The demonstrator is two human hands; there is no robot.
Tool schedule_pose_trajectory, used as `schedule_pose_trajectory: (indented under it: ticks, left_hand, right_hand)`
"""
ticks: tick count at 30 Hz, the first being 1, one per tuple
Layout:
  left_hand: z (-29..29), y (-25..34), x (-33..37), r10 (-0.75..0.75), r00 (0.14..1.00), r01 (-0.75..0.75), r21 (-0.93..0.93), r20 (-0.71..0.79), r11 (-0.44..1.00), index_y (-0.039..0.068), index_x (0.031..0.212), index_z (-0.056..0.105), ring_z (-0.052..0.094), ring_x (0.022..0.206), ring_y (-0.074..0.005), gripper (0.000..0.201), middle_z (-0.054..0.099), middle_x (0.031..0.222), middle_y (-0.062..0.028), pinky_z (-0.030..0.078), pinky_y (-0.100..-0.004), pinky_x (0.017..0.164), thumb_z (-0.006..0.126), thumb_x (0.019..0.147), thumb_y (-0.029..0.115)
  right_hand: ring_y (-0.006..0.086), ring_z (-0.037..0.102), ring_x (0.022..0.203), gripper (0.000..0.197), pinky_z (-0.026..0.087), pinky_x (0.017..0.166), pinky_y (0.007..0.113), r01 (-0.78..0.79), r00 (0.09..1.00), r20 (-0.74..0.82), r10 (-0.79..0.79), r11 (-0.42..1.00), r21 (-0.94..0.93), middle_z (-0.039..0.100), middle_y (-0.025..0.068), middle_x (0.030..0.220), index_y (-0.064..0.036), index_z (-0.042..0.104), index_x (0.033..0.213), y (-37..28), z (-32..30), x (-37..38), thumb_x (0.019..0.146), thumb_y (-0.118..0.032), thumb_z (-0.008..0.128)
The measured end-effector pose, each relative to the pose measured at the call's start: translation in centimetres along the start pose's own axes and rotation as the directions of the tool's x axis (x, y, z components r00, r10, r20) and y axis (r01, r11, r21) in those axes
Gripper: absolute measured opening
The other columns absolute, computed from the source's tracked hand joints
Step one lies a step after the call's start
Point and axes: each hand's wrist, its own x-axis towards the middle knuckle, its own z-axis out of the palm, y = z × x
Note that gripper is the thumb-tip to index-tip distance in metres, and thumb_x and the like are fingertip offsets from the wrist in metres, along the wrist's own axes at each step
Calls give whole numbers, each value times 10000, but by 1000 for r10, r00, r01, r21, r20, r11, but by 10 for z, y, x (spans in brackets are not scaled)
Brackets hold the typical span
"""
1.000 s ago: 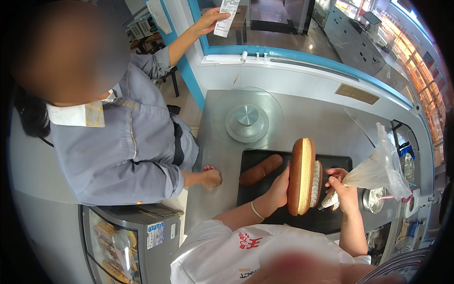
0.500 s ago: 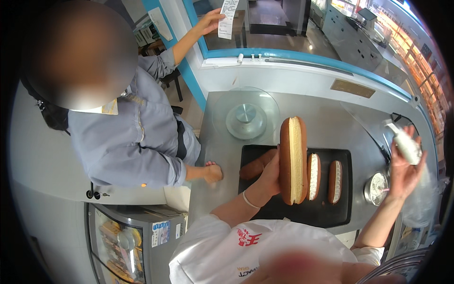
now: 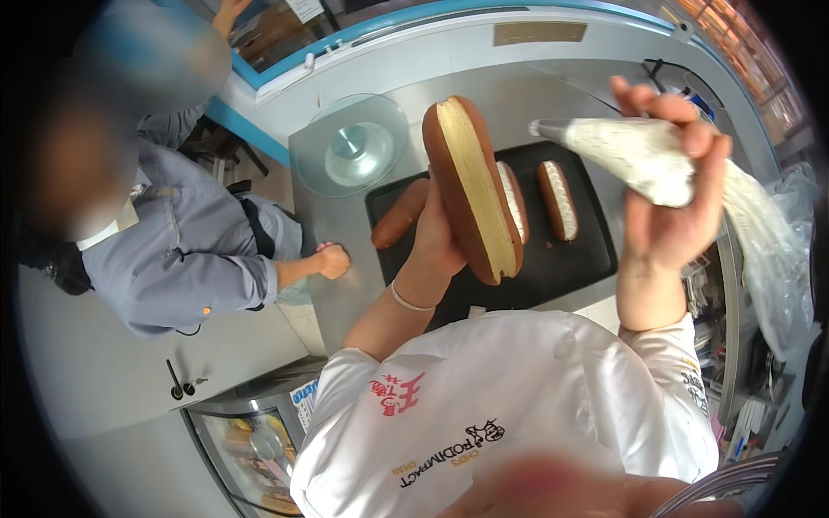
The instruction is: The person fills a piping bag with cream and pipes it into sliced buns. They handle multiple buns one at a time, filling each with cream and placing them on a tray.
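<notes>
My left hand (image 3: 439,229) grips a long brown bread roll (image 3: 430,142) from beneath and behind. The roll is split lengthwise, its pale yellow cut facing up and no cream showing in it. In my right hand (image 3: 663,233) is a piping bag (image 3: 630,155) of white cream. Its nozzle (image 3: 544,129) points left toward the roll, a short gap away. Below lies a black baking tray (image 3: 596,242). On it are a cream-filled roll (image 3: 557,198), another filled roll (image 3: 512,198) partly hidden by the held one, and a plain roll (image 3: 400,216) behind my left hand.
A glass cake turntable (image 3: 345,160) stands on the steel table (image 3: 466,82), left of the tray. A co-worker's closed hand (image 3: 332,260) rests on the table's left edge. Clear plastic (image 3: 768,250) hangs at right; a glass-fronted cabinet (image 3: 259,440) stands lower left.
The piping bag in my right hand has come left, closer to the roll, its nozzle swinging to point at it. The roll is now tilted. The whole view has shifted.
</notes>
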Motion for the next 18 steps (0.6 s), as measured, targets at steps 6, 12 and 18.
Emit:
schedule_pose_trajectory:
  ticks: [6,12,18]
  left_hand:
    - [6,-40,0,-45,998,43,38,41,998,107,1337,421,610,1033,-204,595,581,1175,-69,539,-382,851,234,1001,560]
    - [29,-47,-6,-95,988,80,116,125,990,104,1369,391,607,1038,-205,634,573,1189,-74,534,-386,857,231,988,585]
    - [30,-53,-11,-111,985,101,84,128,991,102,1374,390,605,1043,-204,651,567,1209,-74,532,-382,860,227,983,595]
  right_hand:
    - [251,504,821,491,426,946,514,115,982,168,-83,975,-193,454,54,756,-117,385,714,8,9,-12,1043,-427,195]
    - [227,511,803,493,443,899,456,198,955,271,-117,935,-295,470,60,757,-101,395,713,13,-1,-15,1039,-436,238]
    - [213,513,777,486,450,877,422,273,936,305,-173,906,-324,474,63,743,-94,395,704,11,1,-14,1038,-425,272]
